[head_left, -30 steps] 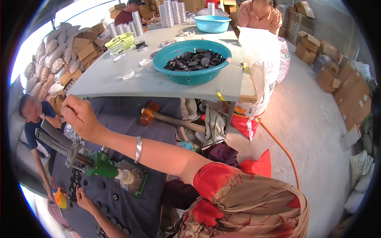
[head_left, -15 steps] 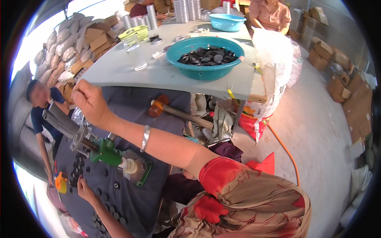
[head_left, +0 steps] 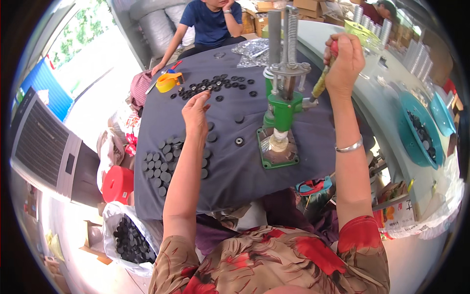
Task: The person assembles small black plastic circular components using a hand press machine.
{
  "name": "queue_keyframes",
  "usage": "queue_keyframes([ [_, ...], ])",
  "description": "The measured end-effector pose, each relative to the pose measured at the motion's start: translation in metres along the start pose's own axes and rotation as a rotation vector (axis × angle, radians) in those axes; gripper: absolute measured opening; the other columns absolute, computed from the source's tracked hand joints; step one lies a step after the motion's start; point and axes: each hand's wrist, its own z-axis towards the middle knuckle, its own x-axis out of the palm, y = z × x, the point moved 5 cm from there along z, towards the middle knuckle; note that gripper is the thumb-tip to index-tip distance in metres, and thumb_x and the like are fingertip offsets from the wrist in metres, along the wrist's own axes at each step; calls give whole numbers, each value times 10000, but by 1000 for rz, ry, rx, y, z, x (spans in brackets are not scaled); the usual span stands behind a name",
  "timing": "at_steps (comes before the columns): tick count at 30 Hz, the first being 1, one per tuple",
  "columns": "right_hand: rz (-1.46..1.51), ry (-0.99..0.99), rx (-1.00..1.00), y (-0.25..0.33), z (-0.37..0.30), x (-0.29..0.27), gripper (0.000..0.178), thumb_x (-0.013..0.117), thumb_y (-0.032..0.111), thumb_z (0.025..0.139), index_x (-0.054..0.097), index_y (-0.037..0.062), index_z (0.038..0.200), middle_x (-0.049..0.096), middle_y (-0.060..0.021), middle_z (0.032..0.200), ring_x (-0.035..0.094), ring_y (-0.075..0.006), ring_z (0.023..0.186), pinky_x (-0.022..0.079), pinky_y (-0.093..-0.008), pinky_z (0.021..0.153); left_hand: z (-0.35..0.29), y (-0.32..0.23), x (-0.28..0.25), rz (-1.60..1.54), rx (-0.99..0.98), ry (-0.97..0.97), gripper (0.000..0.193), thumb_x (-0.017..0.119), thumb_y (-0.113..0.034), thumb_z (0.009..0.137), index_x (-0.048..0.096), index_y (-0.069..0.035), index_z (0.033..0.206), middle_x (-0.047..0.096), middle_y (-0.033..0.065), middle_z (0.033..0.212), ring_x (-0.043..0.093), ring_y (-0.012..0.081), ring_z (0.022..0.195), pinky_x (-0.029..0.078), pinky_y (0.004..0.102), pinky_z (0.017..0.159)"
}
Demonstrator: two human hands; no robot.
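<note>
My right hand (head_left: 346, 66) is wrapped round the lever handle (head_left: 320, 83) of a green hand press (head_left: 284, 110), held up beside its spring column. The lever has a red end and a yellowish wrapped grip. A cream-coloured die (head_left: 278, 143) sits under the ram, above the base plate. My left hand (head_left: 196, 117) is closed in a pinch near a scatter of small black rings (head_left: 223, 84); what its fingertips hold, if anything, is too small to name. Under and beside my left forearm lie several flat black discs (head_left: 156, 165). One black ring (head_left: 239, 141) lies alone by the press.
A yellow tape roll (head_left: 168, 82) lies at the dark cloth's far left. Across it sits a person in a blue shirt (head_left: 210, 22). Teal basins (head_left: 409, 142) stand on the right-hand table. On the left are a red stool (head_left: 117, 183), a disc-filled white bag (head_left: 110, 220) and an air cooler (head_left: 46, 142).
My view has swung left, bringing the whole press and the disc pile into sight. My right hand remains raised in a fist; my left hand stays near the small black parts.
</note>
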Motion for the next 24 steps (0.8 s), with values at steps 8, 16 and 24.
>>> queue_keyframes([
  [8, 15, 27, -49, 3, 4, 0, 217, 533, 205, 955, 578, 10, 870, 540, -12, 684, 476, -62, 525, 392, -213, 460, -1, 0, 13, -103, -53, 23, 171, 619, -118, 837, 680, -7, 952, 676, 69, 1029, 595, 168, 1014, 427, 355, 859],
  [16, -35, 39, -59, -1, 7, -7, 226, 508, 224, 943, 579, 13, 906, 595, -68, 753, 499, -107, 550, 386, -243, 486, -6, -6, 33, -433, -141, 192, 53, 625, -94, 818, 610, -44, 826, 608, 51, 865, 563, 201, 890, 420, 356, 814],
  [24, -48, 66, -74, 3, 4, -4, 227, 506, 230, 950, 578, 21, 899, 590, -59, 757, 502, -94, 552, 396, -235, 484, -30, -33, 47, -610, -61, 352, 95, 677, -68, 809, 584, -66, 830, 574, 40, 808, 545, 200, 842, 441, 362, 790],
])
